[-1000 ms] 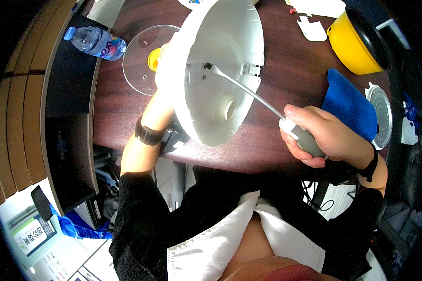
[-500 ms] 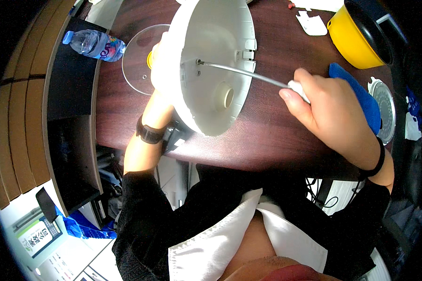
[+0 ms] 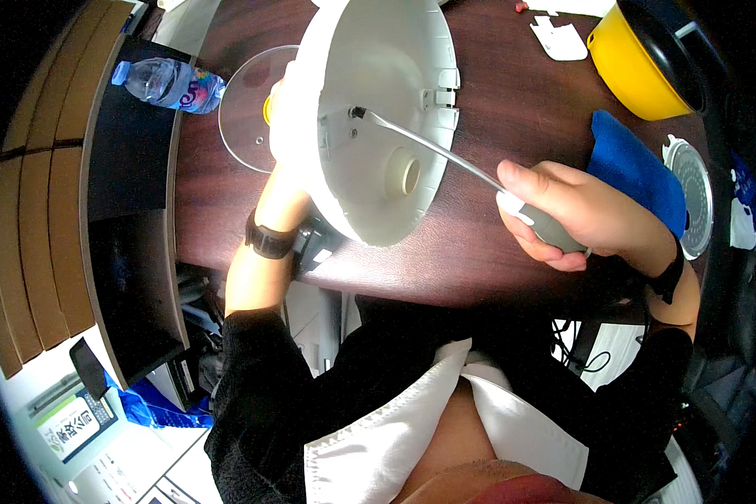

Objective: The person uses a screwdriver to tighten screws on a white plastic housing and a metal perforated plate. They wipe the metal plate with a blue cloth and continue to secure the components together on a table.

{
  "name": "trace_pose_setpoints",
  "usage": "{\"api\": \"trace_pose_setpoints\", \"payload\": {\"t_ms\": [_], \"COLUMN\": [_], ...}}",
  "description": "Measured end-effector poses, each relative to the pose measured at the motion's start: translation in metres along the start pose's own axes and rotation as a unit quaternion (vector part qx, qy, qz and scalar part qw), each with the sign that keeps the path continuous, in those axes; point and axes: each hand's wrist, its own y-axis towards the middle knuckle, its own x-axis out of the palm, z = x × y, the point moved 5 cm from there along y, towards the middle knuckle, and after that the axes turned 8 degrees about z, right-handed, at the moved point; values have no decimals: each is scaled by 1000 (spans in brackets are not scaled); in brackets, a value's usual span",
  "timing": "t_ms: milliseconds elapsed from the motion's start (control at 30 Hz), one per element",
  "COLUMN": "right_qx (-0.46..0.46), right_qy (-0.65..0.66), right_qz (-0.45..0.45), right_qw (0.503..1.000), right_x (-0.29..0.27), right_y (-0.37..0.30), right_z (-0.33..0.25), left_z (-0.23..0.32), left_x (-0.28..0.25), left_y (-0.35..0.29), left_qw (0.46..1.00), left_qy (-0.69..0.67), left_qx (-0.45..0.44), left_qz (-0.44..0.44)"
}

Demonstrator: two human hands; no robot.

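A white bowl-shaped plastic housing [image 3: 370, 67] is tilted on its side above the table, its hollow facing right. My left hand [image 3: 286, 151] grips its outer left side; the fingers are mostly hidden behind the wall and washed out by glare. A screwdriver [image 3: 449, 157] with a long metal shaft and a grey-and-white handle lies in my closed right hand [image 3: 567, 197]. Its dark tip meets the inner wall at a small hole or post; whether a screw is there is unclear. Below that spot is a second small hole, and a short round tube sticks out lower down.
Behind my left hand lies a glass lid [image 3: 244, 105] with a yellow knob. A water bottle [image 3: 172, 84] stands left of it. To the right are a yellow pot [image 3: 634, 71], a blue cloth [image 3: 634, 172], a perforated metal disc [image 3: 693, 197] and a small white plastic piece [image 3: 560, 40].
My right hand has dropped toward me and turned, so more of the handle shows and the shaft slants more steeply. The housing and my left hand are nearly unmoved.
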Motion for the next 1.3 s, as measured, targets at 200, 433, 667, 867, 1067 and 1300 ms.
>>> {"api": "trace_pose_setpoints", "payload": {"t_ms": [200, 433, 667, 867, 1067, 1300], "right_qx": [-234, -353, -72, -28, -27, -21], "right_qy": [-362, -569, -31, 48, 43, 50], "right_qz": [203, 382, 57, -13, -22, -18], "right_qw": [879, 637, 995, 998, 998, 998], "right_x": [-19, -17, -12, 2, 5, 5], "right_y": [-3, -22, -7, 3, 8, 6], "right_z": [-28, -55, -1, 5, 6, 5], "left_z": [1, 0, -1, -1, -1, -1], "left_x": [-1, -3, -2, -2, -2, -2], "left_y": [0, 3, 3, 0, -2, 3], "left_qw": [1000, 1000, 1000, 1000, 1000, 1000], "left_qy": [2, 0, -2, 4, 6, 1], "left_qx": [0, 0, -4, -11, -8, 2], "left_qz": [3, 7, 6, 3, 4, 3]}}
